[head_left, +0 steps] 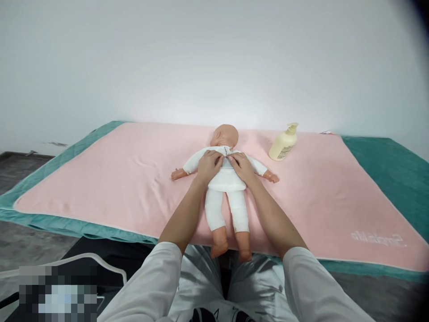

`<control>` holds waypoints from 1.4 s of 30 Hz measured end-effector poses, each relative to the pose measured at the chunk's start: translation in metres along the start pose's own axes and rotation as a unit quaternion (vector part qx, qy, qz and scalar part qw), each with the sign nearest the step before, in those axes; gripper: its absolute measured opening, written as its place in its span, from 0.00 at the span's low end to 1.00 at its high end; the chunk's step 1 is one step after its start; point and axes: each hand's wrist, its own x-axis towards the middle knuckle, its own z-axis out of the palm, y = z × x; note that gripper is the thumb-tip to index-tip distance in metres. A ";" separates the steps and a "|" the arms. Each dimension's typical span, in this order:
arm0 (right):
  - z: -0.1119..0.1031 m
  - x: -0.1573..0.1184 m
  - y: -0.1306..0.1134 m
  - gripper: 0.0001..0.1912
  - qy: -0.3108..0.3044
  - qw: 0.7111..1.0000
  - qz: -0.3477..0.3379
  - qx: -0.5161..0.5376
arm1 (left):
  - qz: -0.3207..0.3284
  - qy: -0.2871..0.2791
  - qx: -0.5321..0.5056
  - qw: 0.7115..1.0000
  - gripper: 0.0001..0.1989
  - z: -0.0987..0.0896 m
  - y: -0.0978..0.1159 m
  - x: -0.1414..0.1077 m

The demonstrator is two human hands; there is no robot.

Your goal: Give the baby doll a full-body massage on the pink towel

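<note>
A baby doll [227,181] with a white cloth body lies face down on a pink blanket [134,179], its head turned to the left and its feet at the near edge. My left hand [210,164] rests flat on the left side of its upper back, fingers stretched out. On the right side, my right hand [241,165] lies in the same way, with the thumbs of both hands close to the doll's spine. Neither hand grips anything. A pale yellow pump bottle [283,144] stands tilted in the view, beyond the doll's right-side arm.
Under the blanket a teal quilted cover [389,170] shows along the edges. A white wall [214,62] rises behind. At the lower left are a white cable [90,256] and a pixelated patch over a dark surface.
</note>
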 end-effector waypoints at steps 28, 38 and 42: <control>0.003 -0.007 0.001 0.26 0.002 1.000 0.015 0.002 | -0.016 -0.042 -0.001 0.999 0.12 -0.007 0.003 -0.003; 0.003 -0.007 0.001 0.26 -0.002 1.000 0.014 -0.004 | -0.024 -0.056 0.003 0.998 0.15 -0.004 0.000 -0.001; 0.003 -0.006 0.001 0.26 -0.005 1.000 0.022 -0.001 | -0.031 -0.068 0.000 0.997 0.15 -0.003 -0.001 0.000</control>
